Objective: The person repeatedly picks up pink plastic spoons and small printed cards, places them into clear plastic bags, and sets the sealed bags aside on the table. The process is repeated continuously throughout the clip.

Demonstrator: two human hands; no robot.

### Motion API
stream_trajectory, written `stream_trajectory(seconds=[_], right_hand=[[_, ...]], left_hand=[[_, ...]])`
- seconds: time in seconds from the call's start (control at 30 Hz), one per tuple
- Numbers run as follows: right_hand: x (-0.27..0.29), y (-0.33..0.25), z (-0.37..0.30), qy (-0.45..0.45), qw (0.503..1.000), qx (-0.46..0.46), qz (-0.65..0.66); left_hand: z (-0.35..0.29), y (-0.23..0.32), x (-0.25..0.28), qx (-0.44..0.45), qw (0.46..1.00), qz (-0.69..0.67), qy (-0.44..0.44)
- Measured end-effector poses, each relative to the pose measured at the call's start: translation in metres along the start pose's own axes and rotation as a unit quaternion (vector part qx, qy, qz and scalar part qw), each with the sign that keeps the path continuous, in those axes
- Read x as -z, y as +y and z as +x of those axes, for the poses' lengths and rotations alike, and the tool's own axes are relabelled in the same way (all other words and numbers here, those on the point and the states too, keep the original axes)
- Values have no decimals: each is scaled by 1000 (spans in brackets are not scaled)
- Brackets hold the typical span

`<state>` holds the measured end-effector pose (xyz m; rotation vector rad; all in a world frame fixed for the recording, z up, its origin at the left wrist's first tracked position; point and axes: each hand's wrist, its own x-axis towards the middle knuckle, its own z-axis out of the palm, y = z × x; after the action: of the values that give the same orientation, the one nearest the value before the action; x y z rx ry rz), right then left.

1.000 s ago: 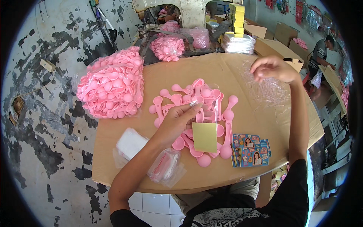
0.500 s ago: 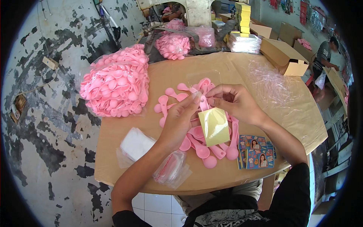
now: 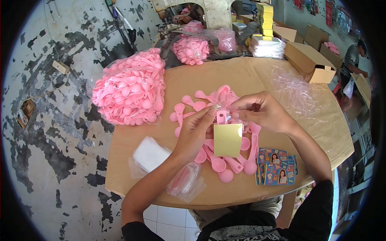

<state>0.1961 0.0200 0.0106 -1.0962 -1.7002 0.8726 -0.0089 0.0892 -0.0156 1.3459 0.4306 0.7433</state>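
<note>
Over the middle of the table, my left hand (image 3: 194, 130) and my right hand (image 3: 262, 112) both pinch the top of a small clear plastic bag (image 3: 228, 119). Inside it are a yellow card (image 3: 228, 141), low in the bag, and a pink measuring spoon whose holed handle (image 3: 221, 117) points up between my fingers; the card hides its lower part. Beneath my hands spreads a pile of loose pink spoons (image 3: 217, 164). Flat clear bags (image 3: 184, 178) lie by my left forearm, beside a whitish stack of bags (image 3: 151, 154). Blue printed cards (image 3: 278, 173) sit near my right forearm.
A large clear sack of pink spoons (image 3: 130, 92) stands at the table's left. Smaller spoon sacks (image 3: 190, 50), a yellow stack (image 3: 265, 20) and a cardboard box (image 3: 309, 64) line the back. Crumpled clear film (image 3: 295, 88) lies right. Another person (image 3: 353, 60) works at far right.
The yellow card now hangs straighter, where it was tilted before. My right fingers have shifted slightly along the bag's top. The whole view has moved a little.
</note>
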Motion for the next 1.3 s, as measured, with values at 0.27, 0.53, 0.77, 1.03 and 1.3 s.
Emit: stream_trajectory(seconds=[0.27, 0.53, 0.77, 1.03, 1.3], right_hand=[[-1, -13, -2, 51, 997, -30, 51], [13, -3, -3, -21, 985, 118, -125], [21, 4, -3, -41, 975, 160, -147], [23, 4, -4, -67, 973, 177, -130], [27, 9, -3, -67, 969, 188, -147]], left_hand=[[6, 5, 17, 7, 999, 18, -42], [7, 11, 18, -69, 987, 103, -103], [6, 14, 16, -94, 963, 197, -159], [5, 9, 23, -80, 971, 169, -147], [9, 1, 29, -104, 968, 171, -152]])
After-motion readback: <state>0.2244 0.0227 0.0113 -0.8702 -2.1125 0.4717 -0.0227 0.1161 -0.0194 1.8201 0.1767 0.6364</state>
